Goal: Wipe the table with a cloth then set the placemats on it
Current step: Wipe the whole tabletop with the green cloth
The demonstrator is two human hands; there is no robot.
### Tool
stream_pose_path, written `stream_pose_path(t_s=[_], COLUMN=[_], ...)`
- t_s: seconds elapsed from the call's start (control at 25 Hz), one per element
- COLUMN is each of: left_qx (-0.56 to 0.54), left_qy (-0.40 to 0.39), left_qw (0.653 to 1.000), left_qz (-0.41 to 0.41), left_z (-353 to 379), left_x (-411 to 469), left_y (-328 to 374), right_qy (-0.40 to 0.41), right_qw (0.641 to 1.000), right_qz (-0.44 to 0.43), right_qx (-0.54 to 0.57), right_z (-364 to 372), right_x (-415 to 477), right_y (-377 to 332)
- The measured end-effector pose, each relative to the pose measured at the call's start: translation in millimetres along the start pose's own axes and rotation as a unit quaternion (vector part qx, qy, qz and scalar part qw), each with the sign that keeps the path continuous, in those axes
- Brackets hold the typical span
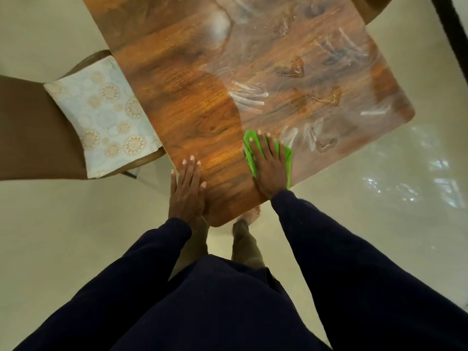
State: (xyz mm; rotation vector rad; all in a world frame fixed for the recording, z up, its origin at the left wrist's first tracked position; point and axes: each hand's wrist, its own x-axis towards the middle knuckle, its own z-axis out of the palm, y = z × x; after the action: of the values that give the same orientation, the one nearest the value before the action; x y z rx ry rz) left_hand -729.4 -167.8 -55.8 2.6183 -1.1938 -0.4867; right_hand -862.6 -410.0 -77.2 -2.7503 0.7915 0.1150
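Observation:
A glossy wooden table (192, 102) fills the upper middle of the head view. White smears and small brown puddles (291, 69) cover its right half; the left half looks clean. My right hand (268, 165) lies flat with spread fingers on a bright green cloth (287, 158) near the table's near edge. My left hand (187, 188) rests flat with straight fingers on the near left edge of the table. A stack of pale placemats (101, 115) with round gold patterns lies on a brown chair seat to the left.
The brown chair (33, 127) stands tight against the table's left side. Part of another chair (372, 8) shows at the top right. Cream tiled floor (379, 186) surrounds the table. My feet (250, 216) are under the near corner.

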Motion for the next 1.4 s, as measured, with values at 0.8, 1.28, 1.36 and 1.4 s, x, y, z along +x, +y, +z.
stream_pose_path(t_s=[0.8,1.28,1.36,1.4], left_qx=[-0.033,-0.025,-0.036,-0.034], left_qy=[0.045,0.066,0.06,0.058], left_qw=[0.996,0.978,0.978,0.979], left_qz=[-0.069,-0.196,-0.194,-0.191], left_z=[6.1,-16.1,-14.8,-12.5], left_x=[2.2,-32.8,-33.9,-36.1], left_y=[-15.3,-78.6,-78.0,-75.1], right_qy=[0.025,-0.07,-0.024,-0.009], right_qw=[0.998,0.92,0.963,0.973], right_qz=[-0.049,-0.382,-0.267,-0.228], right_qx=[-0.011,-0.055,-0.036,-0.026], right_z=[-1.1,12.9,13.8,16.1], right_x=[73.9,82.0,117.2,128.4], right_y=[-17.8,-64.3,-92.0,-108.4])
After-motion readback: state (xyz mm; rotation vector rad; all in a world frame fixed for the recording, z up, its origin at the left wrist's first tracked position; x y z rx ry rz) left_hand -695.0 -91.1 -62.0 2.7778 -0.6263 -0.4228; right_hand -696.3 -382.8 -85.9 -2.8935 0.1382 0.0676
